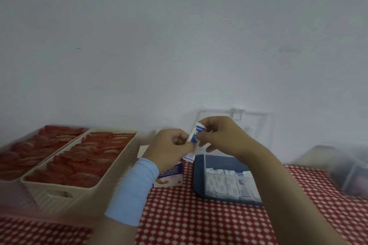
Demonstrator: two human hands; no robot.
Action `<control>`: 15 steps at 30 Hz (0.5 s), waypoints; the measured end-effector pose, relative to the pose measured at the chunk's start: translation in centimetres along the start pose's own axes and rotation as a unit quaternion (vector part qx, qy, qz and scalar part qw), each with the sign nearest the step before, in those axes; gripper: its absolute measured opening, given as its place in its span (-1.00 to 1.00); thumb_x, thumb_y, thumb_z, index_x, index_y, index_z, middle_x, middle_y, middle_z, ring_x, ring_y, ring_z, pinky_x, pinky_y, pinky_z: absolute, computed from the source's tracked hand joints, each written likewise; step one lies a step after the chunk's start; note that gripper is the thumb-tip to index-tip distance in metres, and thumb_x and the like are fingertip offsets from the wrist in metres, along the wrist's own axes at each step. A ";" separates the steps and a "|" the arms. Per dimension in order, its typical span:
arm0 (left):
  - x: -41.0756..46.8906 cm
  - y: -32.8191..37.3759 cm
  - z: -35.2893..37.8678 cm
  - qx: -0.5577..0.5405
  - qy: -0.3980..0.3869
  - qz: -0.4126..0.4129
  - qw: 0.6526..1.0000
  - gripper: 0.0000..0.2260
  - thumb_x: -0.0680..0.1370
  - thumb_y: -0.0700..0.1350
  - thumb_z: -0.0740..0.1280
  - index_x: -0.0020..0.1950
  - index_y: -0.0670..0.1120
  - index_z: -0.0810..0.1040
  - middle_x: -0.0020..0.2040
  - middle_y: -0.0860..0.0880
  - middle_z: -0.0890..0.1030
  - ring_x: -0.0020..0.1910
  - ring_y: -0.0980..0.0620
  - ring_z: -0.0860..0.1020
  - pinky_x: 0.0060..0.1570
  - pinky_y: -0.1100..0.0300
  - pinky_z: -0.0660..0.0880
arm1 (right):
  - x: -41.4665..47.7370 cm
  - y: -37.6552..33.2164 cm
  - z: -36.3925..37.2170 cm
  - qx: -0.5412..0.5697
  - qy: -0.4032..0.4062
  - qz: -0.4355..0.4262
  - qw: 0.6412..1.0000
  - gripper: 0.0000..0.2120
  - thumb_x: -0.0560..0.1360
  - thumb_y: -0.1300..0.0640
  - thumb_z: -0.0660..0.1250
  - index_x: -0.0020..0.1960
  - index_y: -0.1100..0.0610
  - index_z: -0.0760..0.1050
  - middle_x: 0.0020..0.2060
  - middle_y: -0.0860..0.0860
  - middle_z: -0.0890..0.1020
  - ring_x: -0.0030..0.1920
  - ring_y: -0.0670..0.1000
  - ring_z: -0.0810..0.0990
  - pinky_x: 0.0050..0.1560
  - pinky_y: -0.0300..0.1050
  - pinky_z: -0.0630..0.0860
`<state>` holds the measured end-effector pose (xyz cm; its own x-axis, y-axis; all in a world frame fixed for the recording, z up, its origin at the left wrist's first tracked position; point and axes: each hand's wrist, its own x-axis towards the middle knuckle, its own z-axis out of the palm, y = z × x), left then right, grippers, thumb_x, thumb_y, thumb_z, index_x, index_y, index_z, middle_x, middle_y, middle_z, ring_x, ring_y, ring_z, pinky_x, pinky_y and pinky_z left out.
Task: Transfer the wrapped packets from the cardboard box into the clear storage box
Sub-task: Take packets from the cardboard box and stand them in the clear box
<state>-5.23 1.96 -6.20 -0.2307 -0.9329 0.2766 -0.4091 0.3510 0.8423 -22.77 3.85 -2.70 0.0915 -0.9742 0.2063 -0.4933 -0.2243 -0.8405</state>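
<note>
Far left: pink tray (12,195) and, just beside it, a cream basket (59,195), both full of red sachets (95,155). Neither is part of this job. Everything sits on a red checked cloth (199,225).

Centre: small carton (169,179), mostly hidden under the left hand, flaps up. Can't see inside, so there's no telling how many are left.

Left hand (169,147), pale blue sleeve on the wrist, is raised above the carton with fingers curled in, pinching the lower part of the white-and-blue packets (196,134). Looks like a couple together, but it's too blurred to count. Right hand (223,135) meets it from the right, with thumb and fingertips pinching the top end and the other fingers loosely spread below. So both hands have hold of the packets, in the air between the carton and the clear box, not yet over the box.

Right of centre: clear box (205,175) on a navy tray (199,185), lid off. A clear lid (258,125) leans on the wall behind. One neat row (229,183) of packets already stands along the near side; the far half shows bare floor.

Far right: another clear container (348,169), blurred, contents unclear.

Progress, my read: partly done, one row in and room for at least another. Next the held packets need to go right and down into the free far space, then back to the carton.
</note>
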 end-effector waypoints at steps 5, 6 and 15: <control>0.0 1.0 1.8 -0.062 0.012 -0.010 0.998 -0.94 0.50 -0.17 0.44 -0.12 -0.16 0.67 -0.23 -0.09 0.71 -0.28 -0.01 0.64 -0.22 0.12 0.59 | -1.0 0.2 -1.7 0.044 0.001 0.034 0.998 -0.91 0.55 0.24 0.39 -0.01 0.18 0.68 -0.18 0.09 0.74 -0.24 -0.06 0.70 -0.14 -0.13 0.67; 0.0 1.4 2.2 -0.065 0.008 -0.009 0.998 -0.93 0.50 -0.18 0.44 -0.11 -0.18 0.67 -0.21 -0.12 0.71 -0.28 0.00 0.63 -0.25 0.17 0.58 | -1.2 0.2 -2.1 0.041 0.000 0.037 0.998 -0.91 0.55 0.23 0.40 -0.02 0.19 0.68 -0.18 0.10 0.74 -0.25 -0.07 0.69 -0.13 -0.12 0.67; 0.9 -1.4 0.4 0.395 -0.081 0.056 0.914 -0.36 0.47 0.03 0.40 0.52 0.12 0.29 0.51 0.06 0.31 0.50 -0.01 0.19 0.50 0.06 0.14 | -1.1 1.9 -3.3 0.000 0.052 0.099 0.994 -0.89 0.55 0.27 0.35 -0.14 0.21 0.62 -0.25 0.11 0.71 -0.34 -0.07 0.65 -0.30 -0.22 0.60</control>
<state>-5.23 0.69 -7.28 -0.4109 -0.8861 0.2144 -0.8696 0.4516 0.1995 -26.72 4.62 -2.88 -0.0978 -0.9914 0.0869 -0.4924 -0.0277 -0.8700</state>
